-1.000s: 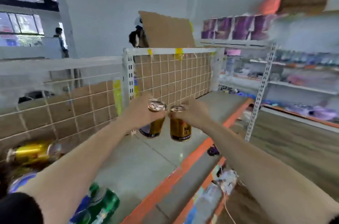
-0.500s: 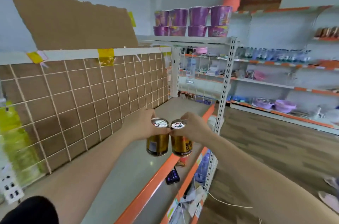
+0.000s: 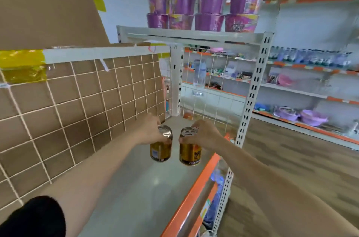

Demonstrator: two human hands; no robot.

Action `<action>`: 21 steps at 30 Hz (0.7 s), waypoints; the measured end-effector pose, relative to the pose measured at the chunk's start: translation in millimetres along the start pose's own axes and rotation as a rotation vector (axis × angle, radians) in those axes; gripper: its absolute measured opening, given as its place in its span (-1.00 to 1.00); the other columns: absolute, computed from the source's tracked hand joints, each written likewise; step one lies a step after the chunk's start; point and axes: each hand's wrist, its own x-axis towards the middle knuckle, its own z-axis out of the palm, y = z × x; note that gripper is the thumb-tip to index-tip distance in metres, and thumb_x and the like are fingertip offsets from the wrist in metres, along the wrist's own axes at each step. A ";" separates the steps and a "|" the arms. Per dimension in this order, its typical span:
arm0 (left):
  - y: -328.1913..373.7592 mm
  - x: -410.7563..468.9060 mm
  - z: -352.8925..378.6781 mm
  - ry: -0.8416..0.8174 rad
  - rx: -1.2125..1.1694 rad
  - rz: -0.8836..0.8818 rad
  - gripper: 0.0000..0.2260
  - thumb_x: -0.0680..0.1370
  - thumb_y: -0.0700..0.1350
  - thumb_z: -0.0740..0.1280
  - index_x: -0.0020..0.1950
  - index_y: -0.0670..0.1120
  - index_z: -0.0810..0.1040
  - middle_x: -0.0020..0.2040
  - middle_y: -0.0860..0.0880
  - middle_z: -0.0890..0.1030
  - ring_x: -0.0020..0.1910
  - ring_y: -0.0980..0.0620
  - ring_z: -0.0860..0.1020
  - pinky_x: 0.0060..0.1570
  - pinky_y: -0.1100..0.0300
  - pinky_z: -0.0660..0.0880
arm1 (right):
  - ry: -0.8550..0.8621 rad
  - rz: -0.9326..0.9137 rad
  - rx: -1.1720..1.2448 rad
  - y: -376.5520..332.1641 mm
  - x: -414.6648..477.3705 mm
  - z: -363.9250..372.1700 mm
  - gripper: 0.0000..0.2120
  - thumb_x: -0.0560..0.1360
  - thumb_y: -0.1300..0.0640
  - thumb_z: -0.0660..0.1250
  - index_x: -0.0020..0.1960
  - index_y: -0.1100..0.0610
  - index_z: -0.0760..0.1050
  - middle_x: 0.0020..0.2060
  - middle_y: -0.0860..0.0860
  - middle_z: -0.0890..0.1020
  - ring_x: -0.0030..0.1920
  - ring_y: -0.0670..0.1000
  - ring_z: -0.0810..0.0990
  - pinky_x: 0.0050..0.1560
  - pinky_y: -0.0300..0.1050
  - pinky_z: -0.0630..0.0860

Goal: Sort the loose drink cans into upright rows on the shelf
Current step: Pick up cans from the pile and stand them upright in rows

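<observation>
The left hand (image 3: 150, 130) grasps the left can (image 3: 160, 149) by its top rim, fingers curled around it. The can is upright, low over the shelf (image 3: 136, 188); I cannot tell if it touches already. Just beside it, with a gap between, the right can (image 3: 190, 151) is grasped the same way by the right hand (image 3: 204, 135). This can is near the orange edge (image 3: 194, 188); released tilted, it may tip and roll off.
</observation>
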 end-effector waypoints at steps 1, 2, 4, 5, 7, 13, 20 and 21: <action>-1.6 13.1 3.0 -0.003 0.025 -0.004 -0.58 0.30 0.18 0.48 -0.03 -0.09 0.57 -0.04 -0.07 0.48 -0.16 0.00 0.50 -0.36 0.21 0.37 | -0.008 0.003 -0.001 5.3 15.9 -0.5 -0.26 0.27 -0.11 0.54 0.30 0.14 0.32 0.15 0.07 0.47 0.00 -0.01 0.38 -0.06 -0.18 0.36; -2.8 25.1 5.7 -0.004 0.044 -0.011 -0.54 0.29 0.21 0.48 0.01 -0.06 0.57 -0.01 -0.06 0.46 -0.12 0.00 0.50 -0.31 0.20 0.40 | -0.016 0.007 -0.009 8.8 30.2 -0.9 -0.26 0.26 -0.13 0.54 0.29 0.13 0.32 0.16 0.07 0.47 0.01 0.00 0.39 -0.07 -0.16 0.37; -6.2 46.2 10.9 -0.010 0.078 -0.029 -0.47 0.27 0.25 0.46 0.12 -0.01 0.56 0.03 -0.02 0.46 -0.06 0.01 0.50 -0.16 0.14 0.50 | -0.046 0.015 -0.014 15.7 61.4 0.9 -0.27 0.25 -0.16 0.53 0.27 0.11 0.34 0.15 0.07 0.49 -0.01 0.00 0.42 -0.11 -0.17 0.38; -7.0 56.4 13.9 -0.012 0.096 -0.042 -0.44 0.27 0.27 0.46 0.16 0.01 0.55 0.04 0.00 0.46 -0.03 0.01 0.50 -0.10 0.09 0.53 | -0.070 0.010 -0.013 18.7 77.7 1.5 -0.28 0.25 -0.17 0.53 0.26 0.11 0.35 0.13 0.05 0.51 -0.02 0.00 0.44 -0.12 -0.16 0.41; -8.0 76.4 22.4 -0.004 0.120 -0.071 -0.44 0.27 0.27 0.45 0.18 0.03 0.54 0.04 0.02 0.46 -0.03 0.02 0.50 -0.07 0.06 0.54 | -0.109 -0.016 -0.046 24.5 109.9 3.5 -0.30 0.24 -0.20 0.52 0.22 0.11 0.38 0.07 0.03 0.53 -0.02 0.01 0.49 -0.09 -0.13 0.49; -12.3 133.6 37.4 0.028 0.062 -0.223 -0.59 0.37 0.15 0.43 0.12 -0.04 0.57 -0.02 0.00 0.47 -0.09 0.03 0.52 -0.14 0.12 0.55 | -0.221 -0.133 -0.181 38.3 200.0 11.0 -0.32 0.29 -0.20 0.49 0.23 0.16 0.36 -0.04 0.00 0.44 -0.06 -0.01 0.42 -0.20 -0.19 0.37; -27.5 190.6 56.5 0.040 0.023 -0.335 -0.65 0.40 0.04 0.41 0.12 -0.07 0.56 0.00 -0.06 0.54 -0.01 0.04 0.43 -0.10 0.17 0.44 | -0.317 -0.237 -0.203 47.7 288.1 20.8 -0.40 0.31 -0.14 0.49 0.17 0.18 0.38 -0.06 0.01 0.50 -0.10 -0.01 0.49 -0.32 -0.24 0.40; -29.9 198.3 60.3 0.029 0.027 -0.329 -0.66 0.39 0.01 0.42 0.12 -0.07 0.55 -0.01 -0.06 0.55 0.02 0.03 0.43 -0.10 0.18 0.42 | -0.320 -0.246 -0.209 48.6 298.6 22.9 -0.40 0.32 -0.13 0.49 0.17 0.20 0.39 -0.04 0.03 0.53 -0.09 0.01 0.52 -0.31 -0.22 0.43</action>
